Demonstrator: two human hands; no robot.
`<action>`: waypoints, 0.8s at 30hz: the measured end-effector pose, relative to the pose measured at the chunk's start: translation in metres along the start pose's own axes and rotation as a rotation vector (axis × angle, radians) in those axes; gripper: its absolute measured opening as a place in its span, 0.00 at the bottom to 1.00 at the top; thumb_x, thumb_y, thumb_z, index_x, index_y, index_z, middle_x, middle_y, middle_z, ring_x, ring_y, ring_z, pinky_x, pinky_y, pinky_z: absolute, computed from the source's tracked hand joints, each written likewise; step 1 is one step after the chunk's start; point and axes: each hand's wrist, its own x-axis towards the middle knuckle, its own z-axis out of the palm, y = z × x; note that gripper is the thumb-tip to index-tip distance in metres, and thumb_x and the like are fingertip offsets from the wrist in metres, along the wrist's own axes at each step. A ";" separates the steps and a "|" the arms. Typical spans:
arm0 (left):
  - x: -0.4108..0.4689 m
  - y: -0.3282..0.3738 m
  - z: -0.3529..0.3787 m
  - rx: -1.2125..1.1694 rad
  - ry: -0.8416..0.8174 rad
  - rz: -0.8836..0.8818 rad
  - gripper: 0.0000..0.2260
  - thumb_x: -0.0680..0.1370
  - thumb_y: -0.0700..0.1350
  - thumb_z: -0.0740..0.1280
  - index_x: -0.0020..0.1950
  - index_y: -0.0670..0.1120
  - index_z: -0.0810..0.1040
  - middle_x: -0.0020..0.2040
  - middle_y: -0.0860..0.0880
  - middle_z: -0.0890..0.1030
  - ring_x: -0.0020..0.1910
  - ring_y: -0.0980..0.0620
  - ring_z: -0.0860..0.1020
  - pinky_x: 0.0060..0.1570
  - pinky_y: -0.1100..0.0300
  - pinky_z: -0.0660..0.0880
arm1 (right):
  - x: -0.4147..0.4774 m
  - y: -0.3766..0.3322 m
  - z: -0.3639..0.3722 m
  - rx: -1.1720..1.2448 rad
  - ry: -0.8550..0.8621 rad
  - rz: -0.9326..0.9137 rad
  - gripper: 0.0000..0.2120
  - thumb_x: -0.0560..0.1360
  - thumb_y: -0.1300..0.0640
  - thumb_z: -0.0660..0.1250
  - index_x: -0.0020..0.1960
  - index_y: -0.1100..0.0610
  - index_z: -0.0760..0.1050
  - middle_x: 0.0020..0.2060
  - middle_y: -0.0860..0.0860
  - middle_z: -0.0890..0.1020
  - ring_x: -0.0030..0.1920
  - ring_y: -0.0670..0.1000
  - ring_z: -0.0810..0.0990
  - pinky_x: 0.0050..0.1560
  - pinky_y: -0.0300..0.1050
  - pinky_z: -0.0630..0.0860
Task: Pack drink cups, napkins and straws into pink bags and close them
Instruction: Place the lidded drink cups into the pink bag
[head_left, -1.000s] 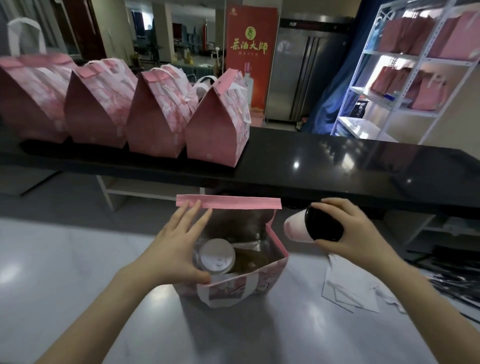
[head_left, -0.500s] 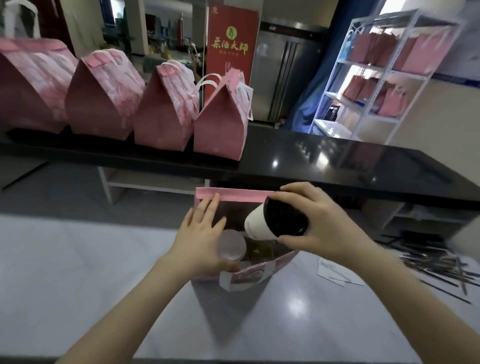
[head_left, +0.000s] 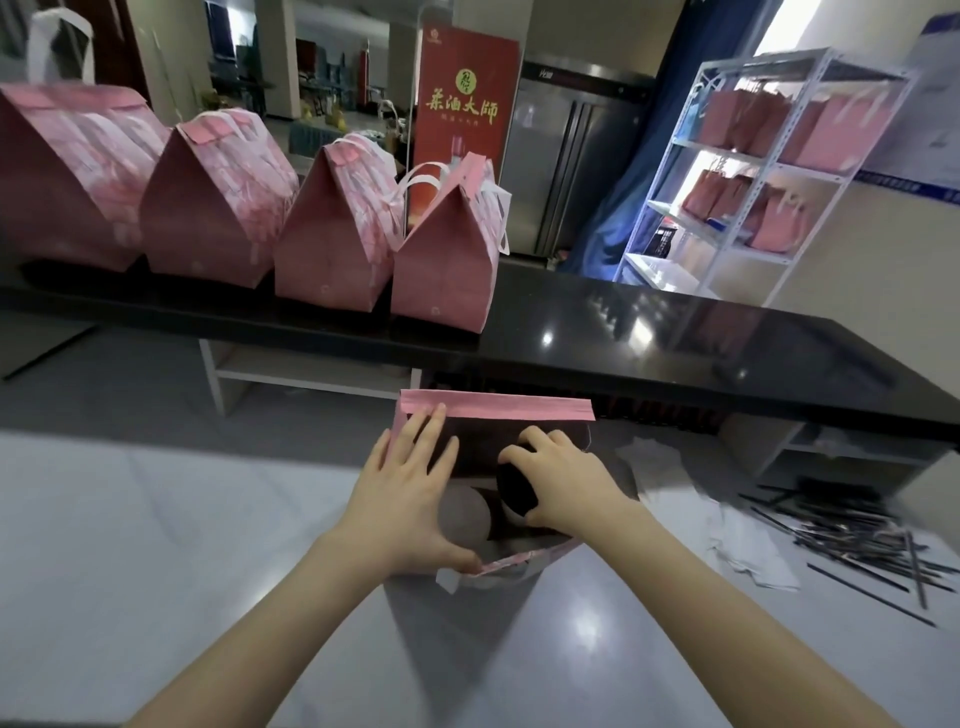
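Step in hand: loading cups. Four closed bags (head_left: 208, 197) stand in a row on the black counter (head_left: 623, 332), at far left. On the white table (head_left: 104, 519), the left hand (head_left: 410, 499) lies with its fingers straight and spread over the left side of the open bag (head_left: 493, 406). Its thumb is at the near rim, steadying the mouth. A pale-lidded cup (head_left: 464, 517) sits inside on the left. Just beside it, the right hand (head_left: 571, 488) is wrapped over a dark-lidded cup (head_left: 514, 488), which is partly inside the mouth. Napkins (head_left: 748, 540) and black straws (head_left: 852, 530) lie loose to the right, unpacked.

Judgement: the next move calls for seating this cup upright beside the other and letting go, then reaching right for napkins.

Writing: the red banner (head_left: 462, 109) carries four yellow Chinese characters, apparently 茶油大師. The smaller print is unreadable.
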 end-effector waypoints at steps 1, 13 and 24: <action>0.000 0.000 -0.001 0.007 -0.001 0.004 0.59 0.58 0.79 0.57 0.79 0.48 0.44 0.77 0.47 0.30 0.75 0.47 0.30 0.75 0.44 0.41 | 0.003 -0.001 0.004 0.003 -0.024 0.003 0.31 0.69 0.50 0.73 0.68 0.47 0.64 0.63 0.51 0.67 0.61 0.56 0.68 0.48 0.52 0.78; 0.000 -0.012 -0.005 -0.043 -0.029 -0.048 0.58 0.59 0.79 0.60 0.79 0.52 0.39 0.77 0.53 0.32 0.75 0.50 0.29 0.75 0.41 0.40 | 0.033 -0.002 0.046 0.172 -0.047 -0.020 0.31 0.68 0.56 0.74 0.67 0.47 0.66 0.65 0.52 0.68 0.62 0.58 0.69 0.55 0.53 0.77; 0.006 -0.013 -0.001 -0.047 -0.030 -0.051 0.58 0.60 0.78 0.60 0.78 0.52 0.39 0.77 0.55 0.32 0.75 0.51 0.30 0.75 0.43 0.42 | 0.060 -0.003 0.055 0.219 -0.176 -0.001 0.31 0.70 0.61 0.71 0.70 0.49 0.66 0.66 0.54 0.69 0.62 0.60 0.71 0.61 0.54 0.74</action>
